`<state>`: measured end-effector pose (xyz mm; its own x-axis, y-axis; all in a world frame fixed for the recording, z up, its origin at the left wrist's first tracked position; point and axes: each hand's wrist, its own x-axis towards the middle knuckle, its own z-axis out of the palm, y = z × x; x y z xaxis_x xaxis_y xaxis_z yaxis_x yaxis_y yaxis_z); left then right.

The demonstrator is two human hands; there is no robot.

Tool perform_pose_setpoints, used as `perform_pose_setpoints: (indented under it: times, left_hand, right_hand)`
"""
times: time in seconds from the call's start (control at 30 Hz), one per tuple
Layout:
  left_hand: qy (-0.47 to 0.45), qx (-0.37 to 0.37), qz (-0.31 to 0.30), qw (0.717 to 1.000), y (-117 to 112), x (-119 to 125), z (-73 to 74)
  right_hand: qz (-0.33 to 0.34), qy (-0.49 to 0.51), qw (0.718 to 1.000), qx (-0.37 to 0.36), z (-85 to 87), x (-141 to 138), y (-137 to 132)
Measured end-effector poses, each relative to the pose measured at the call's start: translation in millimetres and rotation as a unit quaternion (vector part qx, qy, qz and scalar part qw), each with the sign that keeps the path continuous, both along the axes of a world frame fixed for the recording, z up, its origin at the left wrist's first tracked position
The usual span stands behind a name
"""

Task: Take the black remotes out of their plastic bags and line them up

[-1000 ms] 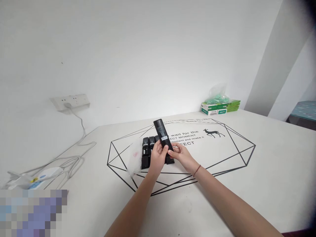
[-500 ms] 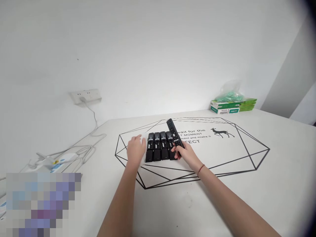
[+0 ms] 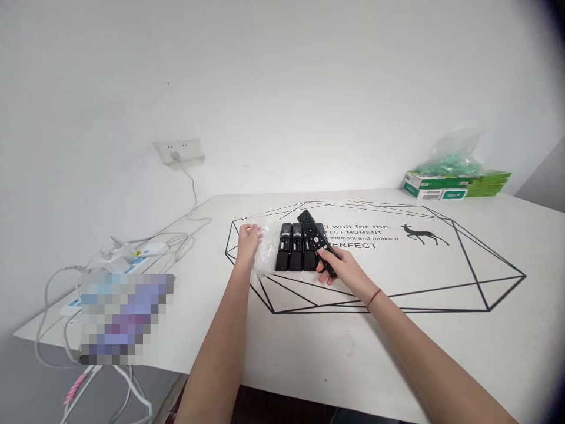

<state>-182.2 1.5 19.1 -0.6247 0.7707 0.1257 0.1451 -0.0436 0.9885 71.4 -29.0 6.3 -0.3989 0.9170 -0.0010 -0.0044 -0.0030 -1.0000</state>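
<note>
My right hand (image 3: pixel 338 270) is closed around a black remote control (image 3: pixel 314 238), its button side up and tilted over the row beneath. Several more black remote controls (image 3: pixel 295 247) lie face down side by side, with battery compartments uncovered; the held one partly covers those on the right. To their left is a crumpled clear plastic bag (image 3: pixel 265 250). The fingers of my left hand (image 3: pixel 249 240) are pinched at the bag's upper left edge.
Green and white boxes (image 3: pixel 436 184) with a plastic bag on top stand at the back right. Power strips (image 3: pixel 145 253) and tangled cables lie at the left, beside a blurred-out patch (image 3: pixel 128 318). A wall socket (image 3: pixel 180 151) is above. The white table (image 3: pixel 397 353) carries a printed deer and lettering.
My left hand has moved off the left side of the remotes and the plastic bag now shows clearly beside it. The right hand still holds its remote. The view has shifted left and down.
</note>
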Motion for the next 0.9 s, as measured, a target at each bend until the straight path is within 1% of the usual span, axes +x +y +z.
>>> perform_pose_setpoints:
  times: [0.03, 0.07, 0.1, 0.17, 0.27, 0.37, 0.53, 0.77, 0.9]
  left_hand:
    - [-0.104, 0.06, -0.016, 0.993, 1.8, 1.7, 1.5]
    - [-0.192, 0.106, -0.031, 0.975, 2.9, 3.0, 2.8]
    - [-0.258, 0.139, -0.043, 0.955, 3.5, 4.0, 4.0]
    - [-0.333, 0.17, -0.055, 0.926, 3.1, 5.1, 5.6]
    - [-0.388, 0.173, -0.057, 0.904, 1.8, 6.3, 6.4]
    - [-0.414, 0.169, -0.067, 0.892, 2.0, 9.4, 5.9]
    - [-0.431, 0.173, -0.087, 0.881, 2.9, 19.4, 5.7]
    - [-0.393, 0.204, -0.135, 0.886, -0.8, 35.4, 5.3]
    - [-0.362, 0.2, -0.19, 0.891, -2.8, 51.1, 4.0]
  right_hand:
    - [0.013, -0.01, 1.0, 0.0, 0.3, -0.5, -1.2]
    - [0.026, -0.02, 0.999, -0.001, 0.7, -1.0, -2.6]
    - [0.038, -0.03, 0.999, -0.004, 0.9, -1.7, -4.0]
    - [0.057, -0.046, 0.997, -0.009, 1.0, -3.0, -6.7]
    - [0.075, -0.063, 0.995, -0.01, 0.2, -5.0, -9.4]
    - [0.084, -0.08, 0.993, -0.007, -0.7, -6.3, -10.8]
    - [0.106, -0.091, 0.99, 0.0, -0.7, -6.4, -13.4]
    - [0.123, -0.096, 0.988, -0.012, -2.6, -7.0, -13.8]
    - [0.121, -0.101, 0.987, -0.008, -4.2, -7.6, -12.7]
